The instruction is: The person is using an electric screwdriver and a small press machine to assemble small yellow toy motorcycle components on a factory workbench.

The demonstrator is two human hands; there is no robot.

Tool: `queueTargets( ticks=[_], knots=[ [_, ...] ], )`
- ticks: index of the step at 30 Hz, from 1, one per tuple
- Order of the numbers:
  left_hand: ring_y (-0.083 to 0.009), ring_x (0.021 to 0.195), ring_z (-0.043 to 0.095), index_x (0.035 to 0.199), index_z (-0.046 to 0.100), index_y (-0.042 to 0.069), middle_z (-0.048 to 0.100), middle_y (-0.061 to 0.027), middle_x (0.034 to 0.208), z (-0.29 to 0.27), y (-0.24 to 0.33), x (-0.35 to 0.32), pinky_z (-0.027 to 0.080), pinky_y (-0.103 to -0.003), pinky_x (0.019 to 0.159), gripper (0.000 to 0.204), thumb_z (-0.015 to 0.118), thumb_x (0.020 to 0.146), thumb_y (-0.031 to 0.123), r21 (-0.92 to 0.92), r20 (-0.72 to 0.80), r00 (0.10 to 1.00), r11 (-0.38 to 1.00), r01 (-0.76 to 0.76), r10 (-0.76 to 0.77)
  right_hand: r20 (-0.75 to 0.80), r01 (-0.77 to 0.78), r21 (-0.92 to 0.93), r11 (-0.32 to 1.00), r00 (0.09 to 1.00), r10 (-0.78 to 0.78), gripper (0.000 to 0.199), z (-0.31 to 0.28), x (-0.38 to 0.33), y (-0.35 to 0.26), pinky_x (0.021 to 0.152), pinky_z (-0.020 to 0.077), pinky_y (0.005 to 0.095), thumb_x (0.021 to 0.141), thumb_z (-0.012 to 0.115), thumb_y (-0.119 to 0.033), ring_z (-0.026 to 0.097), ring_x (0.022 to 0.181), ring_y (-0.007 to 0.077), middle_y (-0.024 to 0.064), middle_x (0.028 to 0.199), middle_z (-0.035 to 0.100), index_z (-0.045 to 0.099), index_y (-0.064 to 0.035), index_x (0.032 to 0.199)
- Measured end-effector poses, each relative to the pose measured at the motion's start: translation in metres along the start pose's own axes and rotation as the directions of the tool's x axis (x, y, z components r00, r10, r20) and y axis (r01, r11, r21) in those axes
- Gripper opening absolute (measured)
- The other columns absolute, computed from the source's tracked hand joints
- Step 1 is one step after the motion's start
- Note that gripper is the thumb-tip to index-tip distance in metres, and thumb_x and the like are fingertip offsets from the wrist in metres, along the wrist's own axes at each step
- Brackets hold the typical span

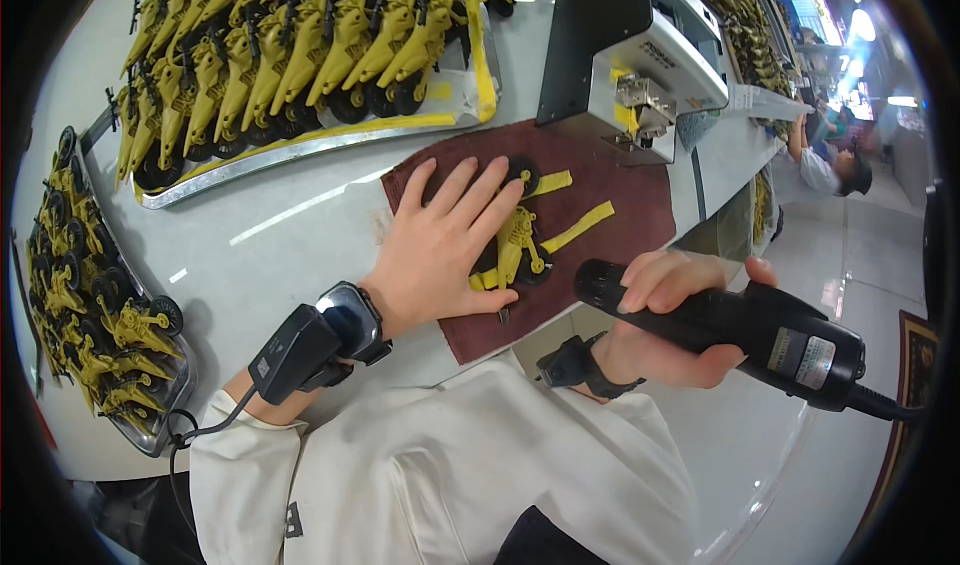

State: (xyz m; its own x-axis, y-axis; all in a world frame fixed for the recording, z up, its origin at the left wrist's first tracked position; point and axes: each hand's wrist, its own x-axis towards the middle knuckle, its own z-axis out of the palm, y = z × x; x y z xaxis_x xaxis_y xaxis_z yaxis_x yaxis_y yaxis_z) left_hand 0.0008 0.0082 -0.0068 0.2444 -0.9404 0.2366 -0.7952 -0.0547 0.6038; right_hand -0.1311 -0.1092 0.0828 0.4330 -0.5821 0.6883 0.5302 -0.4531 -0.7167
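- Presently, the left hand (450, 235) lies over a yellow-and-black toy motorcycle (515, 240), its fingers spread wide.
- This motorcycle is on a dark red cloth (625, 185), partly hidden by the hand; two yellow strips (582, 227) extend at its right.
- The right hand (680, 315) has its fingers wrapped around a black corded tool (720, 327), whose round end points toward the motorcycle.
- Beyond, a metal tray (300, 158) carries many similar motorcycles.

White top (370, 495), black wrist devices (297, 353), black cable (226, 423)
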Motion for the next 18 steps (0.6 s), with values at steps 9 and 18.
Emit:
queueTargets(
  ticks=[9, 18],
  knots=[
    [-0.0329, 0.127, 0.037, 0.137, 0.038, 0.009, 0.037, -0.0125, 0.142, 0.002, 0.001, 0.002, 0.023, -0.052, 0.106, 0.096, 0.074, 0.059, 0.053, -0.005, 0.015, 1.000, 1.000, 0.006, -0.006, -0.062, -0.226, -0.186, 0.956, 0.974, 0.218, 0.064, 0.008, -0.013, 0.010, 0.044, 0.0419, 0.0311, 0.088, 0.052, -0.051, 0.048, 0.043, 0.0188, 0.0086, 0.065, 0.051, 0.030, -0.0044, 0.125],
    [-0.0329, 0.128, 0.035, 0.136, 0.038, 0.009, 0.036, -0.0128, 0.142, -0.002, 0.000, 0.000, 0.022, -0.053, 0.106, 0.095, 0.074, 0.059, 0.052, 0.005, 0.031, 0.999, 1.000, 0.014, -0.014, 0.069, -0.223, 0.108, 0.969, 0.974, 0.217, 0.061, 0.002, -0.011, 0.013, 0.050, 0.0478, 0.0356, 0.079, 0.074, -0.032, 0.057, 0.054, 0.0233, 0.0147, 0.074, 0.058, 0.035, -0.0029, 0.116]
  ],
)
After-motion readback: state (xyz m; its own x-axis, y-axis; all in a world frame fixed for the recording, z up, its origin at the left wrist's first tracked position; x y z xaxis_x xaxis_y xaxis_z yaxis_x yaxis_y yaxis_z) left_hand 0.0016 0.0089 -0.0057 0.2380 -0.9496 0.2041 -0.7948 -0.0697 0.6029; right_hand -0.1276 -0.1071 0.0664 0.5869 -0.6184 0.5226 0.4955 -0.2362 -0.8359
